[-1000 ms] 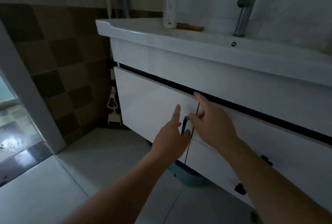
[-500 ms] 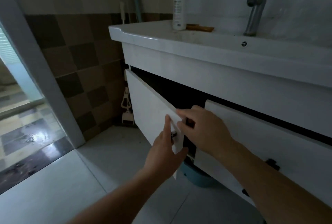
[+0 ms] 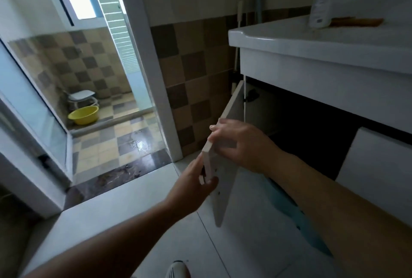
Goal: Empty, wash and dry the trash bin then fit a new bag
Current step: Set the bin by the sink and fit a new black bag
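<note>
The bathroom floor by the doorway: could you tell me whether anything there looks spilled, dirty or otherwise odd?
Yes. The dark threshold strip carries scattered brownish debris, and the checkered tiles beyond it shine as if wet. Otherwise, the left hand and right hand hold the open cabinet door, which looks intact.

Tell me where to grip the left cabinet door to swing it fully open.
Grip the cabinet door at its free vertical edge, farthest from the hinge, coming from the front. The left hand already holds that edge near the handle, and the right hand curls over its top corner. That edge likely gives the most leverage.
</note>
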